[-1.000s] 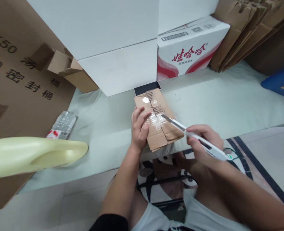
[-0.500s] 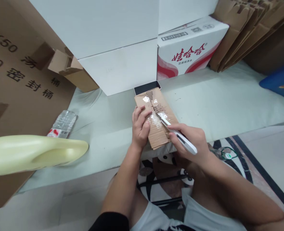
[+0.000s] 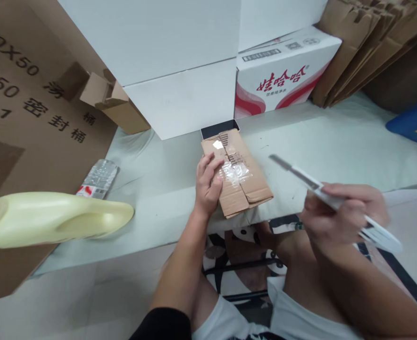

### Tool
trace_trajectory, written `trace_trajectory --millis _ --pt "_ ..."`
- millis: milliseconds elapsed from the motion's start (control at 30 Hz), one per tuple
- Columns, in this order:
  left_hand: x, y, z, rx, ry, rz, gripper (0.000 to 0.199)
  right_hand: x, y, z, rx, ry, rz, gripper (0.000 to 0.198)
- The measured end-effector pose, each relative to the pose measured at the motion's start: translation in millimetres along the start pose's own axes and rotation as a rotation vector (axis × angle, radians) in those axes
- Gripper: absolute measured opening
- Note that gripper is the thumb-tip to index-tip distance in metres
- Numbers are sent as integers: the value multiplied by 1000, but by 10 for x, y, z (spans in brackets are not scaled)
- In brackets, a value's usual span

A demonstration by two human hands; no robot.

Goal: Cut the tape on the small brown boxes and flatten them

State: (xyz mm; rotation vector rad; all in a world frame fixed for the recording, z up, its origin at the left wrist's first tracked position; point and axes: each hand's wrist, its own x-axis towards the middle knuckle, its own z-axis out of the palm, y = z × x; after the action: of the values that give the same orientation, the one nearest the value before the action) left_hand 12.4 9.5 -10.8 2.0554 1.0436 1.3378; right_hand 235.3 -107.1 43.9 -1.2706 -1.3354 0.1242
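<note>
A flat brown cardboard box (image 3: 246, 163) with clear tape and dark print lies on the cloth-covered table, its near end at the front edge. My left hand (image 3: 208, 182) holds it by the left side, fingers bent over the top. To the right of the box, apart from it, my right hand (image 3: 343, 215) is closed around a white utility knife (image 3: 309, 180). The blade is out and points up and left. Behind the box, a shallow black tray-like box (image 3: 221, 129) shows partly.
White cartons (image 3: 180, 101) and a red-and-white printed carton (image 3: 286, 78) stand at the back. A pale yellow curved object (image 3: 63, 215) juts in from the left, near a clear plastic pack (image 3: 100, 177). Folded cardboard (image 3: 364, 52) leans back right; a blue object (image 3: 413, 120) lies far right.
My right hand has lifted the knife off the taped seam and swung it to the right. The box's right flap now sits slightly raised; my left hand stays on the box.
</note>
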Motion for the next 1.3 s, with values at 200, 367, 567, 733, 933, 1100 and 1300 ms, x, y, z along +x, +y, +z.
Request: trace_trajectory --millis 200,367,567,733,933,1100,1300 --pt "-68 -230 89 -409 100 -235 70 187 772 369 -352 -315 -11 37" --pt "-37 -226 119 -633 97 -375 84 159 1097 442 -547 -724 165 63" --pt "-77 -31 -80 -684 65 -535 83 92 1002 362 -543 -823 168 46" --pt "-305 286 -262 -524 107 -776 67 -32 1046 348 -509 -811 142 41" --pt "-650 295 -87 -472 148 -831 53 -170 1126 221 -429 -729 56 46" --pt "-856 99 37 -573 188 -829 55 -150 1089 143 -487 -759 56 53" --pt "-824 52 -48 -645 220 -900 61 -168 1085 155 -508 -781 30 52"
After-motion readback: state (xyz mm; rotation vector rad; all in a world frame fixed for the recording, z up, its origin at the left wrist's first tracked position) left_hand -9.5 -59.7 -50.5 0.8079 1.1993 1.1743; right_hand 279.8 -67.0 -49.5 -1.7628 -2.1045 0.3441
